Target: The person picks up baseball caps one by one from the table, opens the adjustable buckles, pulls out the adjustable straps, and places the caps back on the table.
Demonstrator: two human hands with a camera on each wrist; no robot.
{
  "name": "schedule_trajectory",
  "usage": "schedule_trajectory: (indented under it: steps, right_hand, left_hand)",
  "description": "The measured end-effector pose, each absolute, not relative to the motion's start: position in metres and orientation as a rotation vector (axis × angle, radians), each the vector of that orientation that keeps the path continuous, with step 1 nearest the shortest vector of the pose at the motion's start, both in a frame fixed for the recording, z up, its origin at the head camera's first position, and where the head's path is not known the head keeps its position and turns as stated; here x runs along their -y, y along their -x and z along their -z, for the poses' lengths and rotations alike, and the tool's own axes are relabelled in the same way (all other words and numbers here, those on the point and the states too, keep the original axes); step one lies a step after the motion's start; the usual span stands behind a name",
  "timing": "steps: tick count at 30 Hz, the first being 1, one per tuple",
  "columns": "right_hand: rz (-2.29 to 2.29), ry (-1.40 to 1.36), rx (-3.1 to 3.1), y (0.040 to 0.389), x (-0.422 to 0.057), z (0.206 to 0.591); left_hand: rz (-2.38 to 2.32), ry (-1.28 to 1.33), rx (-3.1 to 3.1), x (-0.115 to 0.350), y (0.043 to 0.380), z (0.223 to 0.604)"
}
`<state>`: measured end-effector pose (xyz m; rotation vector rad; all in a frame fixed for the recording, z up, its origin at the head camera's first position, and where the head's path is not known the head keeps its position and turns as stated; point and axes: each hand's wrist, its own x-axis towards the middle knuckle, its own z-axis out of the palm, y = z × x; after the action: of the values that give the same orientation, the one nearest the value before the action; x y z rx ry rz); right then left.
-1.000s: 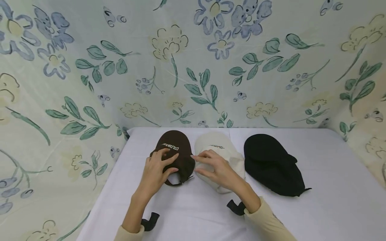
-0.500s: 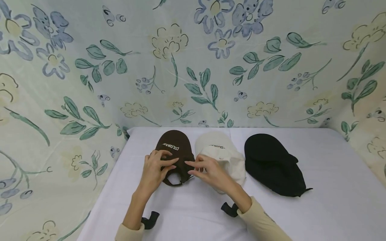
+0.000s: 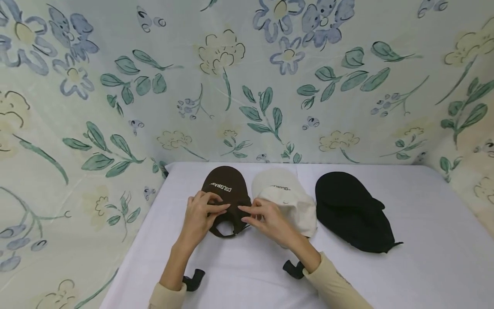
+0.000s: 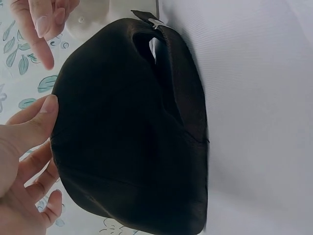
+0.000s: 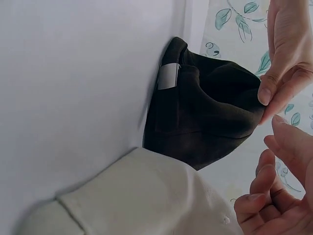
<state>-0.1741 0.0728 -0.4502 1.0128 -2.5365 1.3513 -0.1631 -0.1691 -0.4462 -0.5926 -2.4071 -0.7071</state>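
Observation:
A brown cap [image 3: 227, 178] with white lettering lies on the white-covered table, its back opening and strap toward me. My left hand [image 3: 197, 216] pinches the top of its crown between thumb and fingers, plainest in the right wrist view, where the brown cap [image 5: 171, 115] shows a metal buckle on its strap. My right hand [image 3: 270, 219] hovers at the crown's right side, fingers loosely bent. In the left wrist view a gap shows between the right hand's fingertip and the brown cap [image 4: 122, 122]. Beside the brown cap, partly behind my right hand, is a white cap [image 3: 302, 206].
A black cap [image 3: 351, 214] lies to the right of the white one, strap end pointing right. Flower-patterned cloth [image 3: 231, 107] hangs behind and beside the table. A black curved piece [image 3: 194, 280] sits at my left wrist, another black piece [image 3: 293, 269] at my right.
My right hand has moved left, from over the white cap to the brown cap's right side. My left thumb has closed toward its fingers on the crown. The caps stay in place.

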Motion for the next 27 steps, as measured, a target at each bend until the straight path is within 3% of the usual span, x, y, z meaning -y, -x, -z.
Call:
schedule_trajectory:
  steps: [13,27]
  right_hand:
    - [-1.384,-0.974,2.518,0.178,-0.07,0.453]
    - [-1.528,-0.931,2.331,0.177,-0.067,0.45]
  left_hand:
    - [0.77,0.627,2.274,0.167,0.172,0.45]
    - [0.818,0.691,2.172,0.162,0.17,0.425]
